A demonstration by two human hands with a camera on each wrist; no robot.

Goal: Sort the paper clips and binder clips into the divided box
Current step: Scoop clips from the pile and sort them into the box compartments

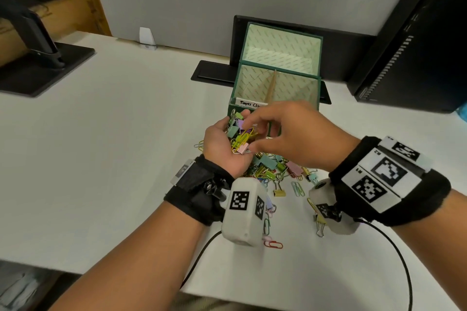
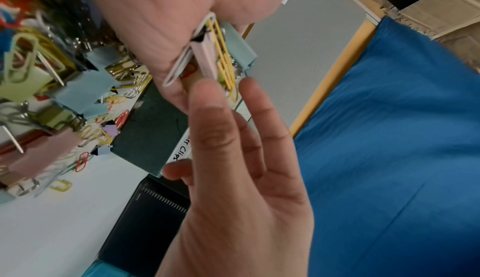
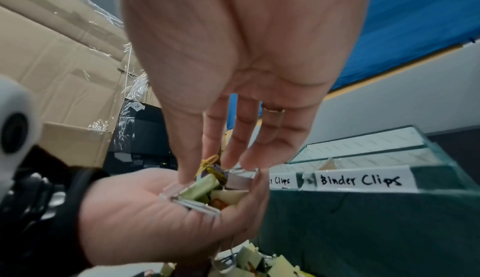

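Both hands meet: left hand (image 1: 222, 143) cups clips (image 1: 240, 137); right hand (image 1: 293, 131) picks.

Right hand (image 3: 241, 72) fingertips (image 3: 187, 175) in clip handful (image 3: 207, 187), left hand (image 3: 155, 215) cupped.

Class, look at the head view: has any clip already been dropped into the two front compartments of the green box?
No. Both front compartments of the green box show only bare patterned lining on either side of the divider.
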